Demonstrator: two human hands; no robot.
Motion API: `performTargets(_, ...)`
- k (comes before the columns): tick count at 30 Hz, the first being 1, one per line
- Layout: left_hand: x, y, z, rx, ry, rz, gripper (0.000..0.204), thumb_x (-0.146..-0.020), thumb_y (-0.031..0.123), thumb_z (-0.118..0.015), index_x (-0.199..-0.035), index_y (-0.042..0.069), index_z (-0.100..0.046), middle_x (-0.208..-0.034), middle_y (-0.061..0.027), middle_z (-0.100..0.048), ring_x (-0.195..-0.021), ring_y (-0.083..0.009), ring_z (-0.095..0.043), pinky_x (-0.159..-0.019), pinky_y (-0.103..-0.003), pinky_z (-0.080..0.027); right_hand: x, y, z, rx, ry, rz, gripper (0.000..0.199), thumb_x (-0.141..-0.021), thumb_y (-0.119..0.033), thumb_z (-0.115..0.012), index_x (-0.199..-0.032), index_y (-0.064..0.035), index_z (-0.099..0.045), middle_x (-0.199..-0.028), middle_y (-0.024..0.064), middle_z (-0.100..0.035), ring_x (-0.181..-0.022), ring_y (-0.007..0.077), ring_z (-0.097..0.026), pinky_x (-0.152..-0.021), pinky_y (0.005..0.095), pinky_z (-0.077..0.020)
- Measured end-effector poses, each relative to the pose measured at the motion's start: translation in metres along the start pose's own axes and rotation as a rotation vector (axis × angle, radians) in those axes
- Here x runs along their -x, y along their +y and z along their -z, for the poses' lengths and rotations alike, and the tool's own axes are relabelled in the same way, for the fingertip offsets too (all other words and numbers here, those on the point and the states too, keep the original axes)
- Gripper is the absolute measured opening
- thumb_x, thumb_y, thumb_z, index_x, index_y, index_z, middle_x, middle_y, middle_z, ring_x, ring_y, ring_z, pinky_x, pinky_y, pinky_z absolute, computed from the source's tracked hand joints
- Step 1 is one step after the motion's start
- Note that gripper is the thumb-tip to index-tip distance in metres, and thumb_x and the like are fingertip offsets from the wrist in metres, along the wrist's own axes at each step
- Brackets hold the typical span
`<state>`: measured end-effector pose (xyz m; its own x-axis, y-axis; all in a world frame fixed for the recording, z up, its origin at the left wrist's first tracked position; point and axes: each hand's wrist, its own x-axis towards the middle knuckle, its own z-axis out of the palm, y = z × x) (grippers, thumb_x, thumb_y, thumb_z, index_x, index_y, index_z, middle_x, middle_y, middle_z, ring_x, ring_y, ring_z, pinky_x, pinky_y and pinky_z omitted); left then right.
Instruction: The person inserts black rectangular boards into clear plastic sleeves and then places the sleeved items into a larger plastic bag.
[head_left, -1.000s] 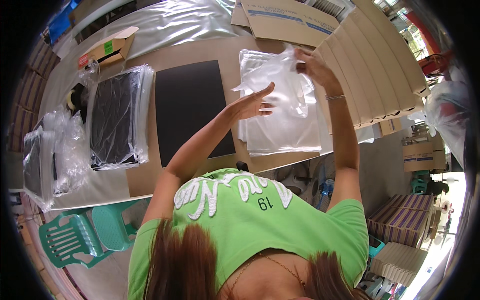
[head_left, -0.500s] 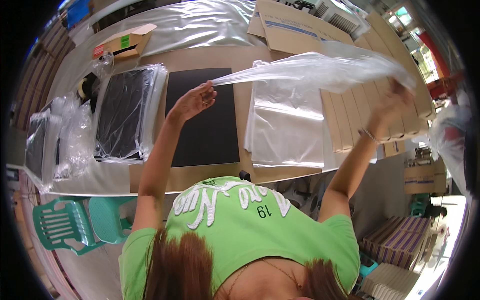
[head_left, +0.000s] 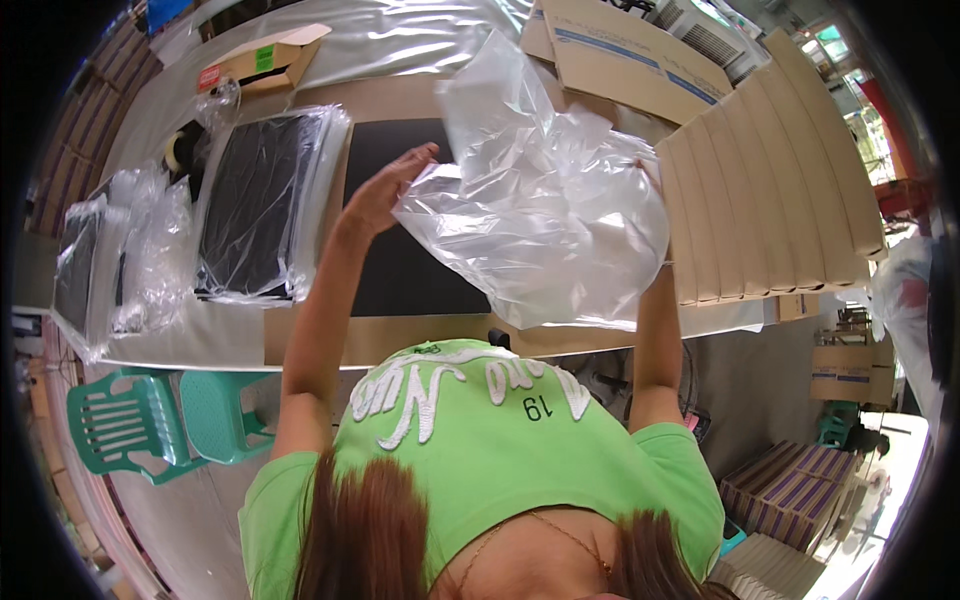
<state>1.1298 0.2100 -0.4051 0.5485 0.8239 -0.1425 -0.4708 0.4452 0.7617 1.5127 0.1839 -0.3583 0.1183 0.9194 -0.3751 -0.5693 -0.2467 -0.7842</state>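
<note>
Bag (head_left: 545,205) billowed between hands, partly over black board (head_left: 410,275); left hand (head_left: 385,192) at bag edge, right hand (head_left: 649,176) mostly hidden; cannot tell either's finger grip; bag, being limp, might crease.

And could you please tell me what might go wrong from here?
The crumpled clear plastic spreads between the left hand and the mostly hidden right hand, so it might crease or slip. It also overlaps the black board in this view and could nudge it askew if pulled across.
</note>
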Motion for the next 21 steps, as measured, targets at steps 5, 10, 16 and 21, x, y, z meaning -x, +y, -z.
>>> performTargets(5,0.059,0.021,0.096,0.085,0.164,-0.131,0.044,-0.094,0.029,-0.049,-0.128,0.002,-0.043,-0.111,-0.0081,-0.057,-0.1,-0.0137,-0.056,-0.087,-0.028,-0.045,-0.039,-0.092,0.088,-0.015,0.106,0.446,0.017,-0.089,-0.014,-0.05,-0.098,-0.0001,-0.055,-0.091,0.0121,-0.062,-0.077,0.0249,-0.064,-0.08,0.035,-0.0552)
performTargets(10,0.096,0.023,0.043,-0.43,0.412,-0.129,0.059,-0.092,0.05,-0.035,-0.128,0.005,-0.045,-0.109,-0.0095,-0.058,-0.096,-0.0177,-0.057,-0.09,-0.031,-0.044,0.069,-0.15,0.014,0.196,0.334,1.529,0.029,-0.087,-0.023,-0.053,-0.105,-0.0003,-0.054,-0.099,0.0147,-0.061,-0.094,0.0269,-0.059,-0.088,0.0356,-0.0485)
performTargets(16,0.098,0.035,0.05,-0.394,0.057,0.238,0.086,-0.084,0.072,-0.02,-0.129,0.004,-0.045,-0.11,-0.0102,-0.057,-0.097,-0.0178,-0.056,-0.094,-0.033,-0.04,0.065,-0.063,-0.001,1.066,0.067,1.092,0.036,-0.08,-0.025,-0.061,-0.109,-0.0059,-0.053,-0.109,0.0138,-0.056,-0.107,0.0287,-0.049,-0.096,0.038,-0.0377)
performTargets(21,0.088,0.057,-0.011,-0.598,0.022,0.443,0.109,-0.067,0.089,-0.019,-0.132,0.004,-0.042,-0.111,-0.0121,-0.056,-0.1,-0.0194,-0.054,-0.095,-0.036,-0.039,-0.033,0.062,0.135,1.542,0.105,0.828,0.043,-0.078,-0.024,-0.064,-0.11,0.0038,-0.057,-0.109,0.0266,-0.058,-0.109,0.0426,-0.05,-0.094,0.0496,-0.0393)
